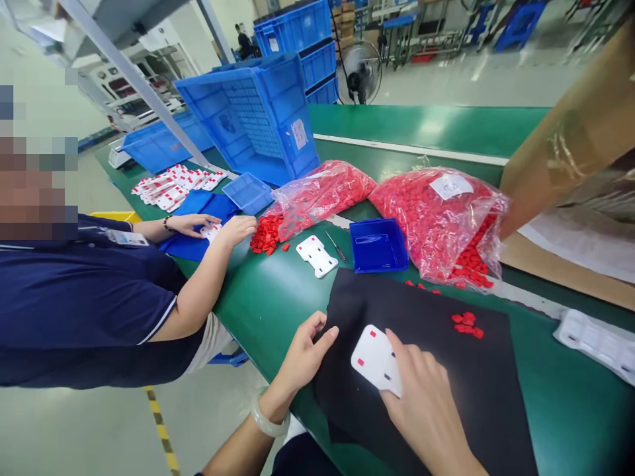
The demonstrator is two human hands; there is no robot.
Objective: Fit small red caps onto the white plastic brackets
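Note:
My right hand [421, 390] grips a white plastic plate [373, 360] over a black mat [476, 383]. Two red pieces sit in the plate's visible end, with dark slots beside my fingers; the hand covers its other end. At the mat's left edge is my left hand [303, 350], its fingers loosely curled and the thumb apart from them, with nothing visible in between. Several loose red pieces [467, 324] lie on the mat's right side. Beyond the mat, a similar white plate [316, 256] rests on the green table beside a thin screwdriver-like tool [337, 247].
A dark blue tray [378, 246] stands behind the mat, beside two bags of red pieces [436, 218] [330, 192]. At left, a co-worker's hands [238, 230] handle a white plate near a red pile [266, 235]. A cardboard box [560, 132] rises at right; blue crates [278, 119] stand behind.

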